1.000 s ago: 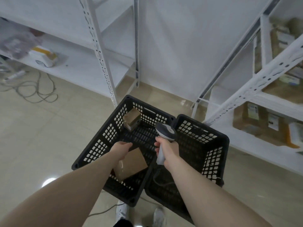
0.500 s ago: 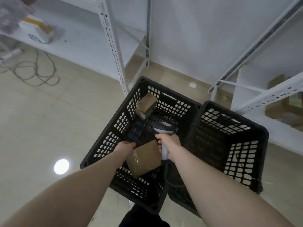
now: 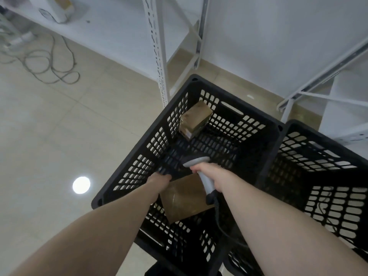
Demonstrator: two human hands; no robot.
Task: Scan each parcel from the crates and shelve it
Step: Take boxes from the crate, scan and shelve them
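Observation:
Two black plastic crates stand side by side on the floor, the left crate [image 3: 127, 172] and the right crate [image 3: 326, 162]. Inside the left crate my left hand [image 3: 159, 180] grips the upper left corner of a brown cardboard parcel [image 3: 183, 200]. My right hand [image 3: 211, 174] holds a grey handheld scanner [image 3: 196, 162] just above that parcel, its head pointing down into the crate and its cable trailing back. A second small brown parcel [image 3: 196, 120] leans in the crate's far corner.
White metal shelving posts [image 3: 157, 50] rise just behind the crates, with white shelf boards to the left and right. A loose coil of cable [image 3: 49, 64] lies on the tiled floor at the left. A white and yellow device [image 3: 57, 6] sits on the low left shelf.
My head has tilted down and closer, so the crates fill more of the view. Both hands have sunk deeper into the left crate, the scanner now right over the held parcel.

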